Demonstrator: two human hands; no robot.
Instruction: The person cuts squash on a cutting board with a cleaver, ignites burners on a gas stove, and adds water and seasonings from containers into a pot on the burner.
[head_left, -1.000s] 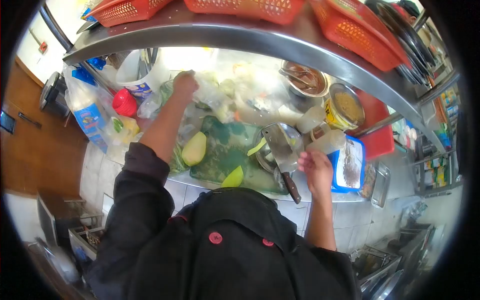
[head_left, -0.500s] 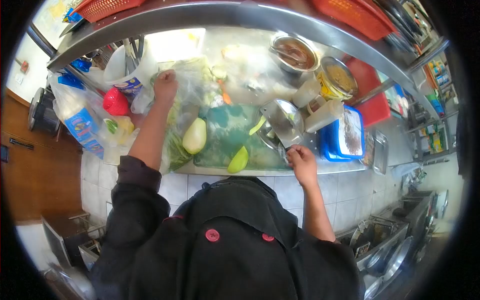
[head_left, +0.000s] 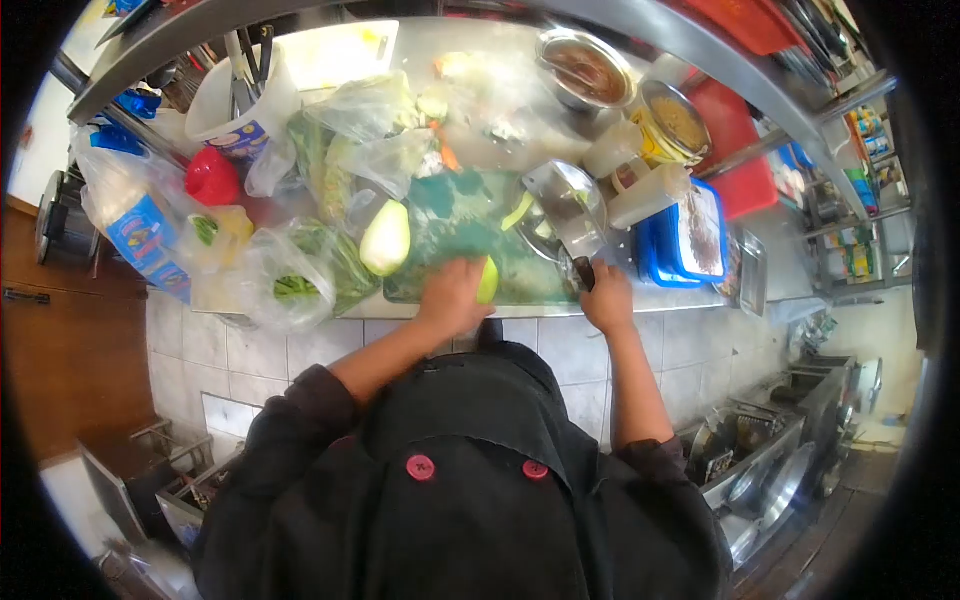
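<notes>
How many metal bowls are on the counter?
2: a sauce bowl at the back, and a second bowl under the cleaver in your right hand. Others may be hidden.

Wears a loose black jacket (head_left: 465, 540) with a broad folded flap (head_left: 470, 405) toward six o'clock; shows two round red buttons (head_left: 421, 468), toward seven and five, and dark sleeve cuffs (head_left: 326, 396) toward eight and four, above bare forearms (head_left: 385, 362).

Pale tiles (head_left: 255, 350) are showing below the steel counter (head_left: 790, 265). At left, a brown, seemingly wooden door (head_left: 85, 345) is standing.
</notes>
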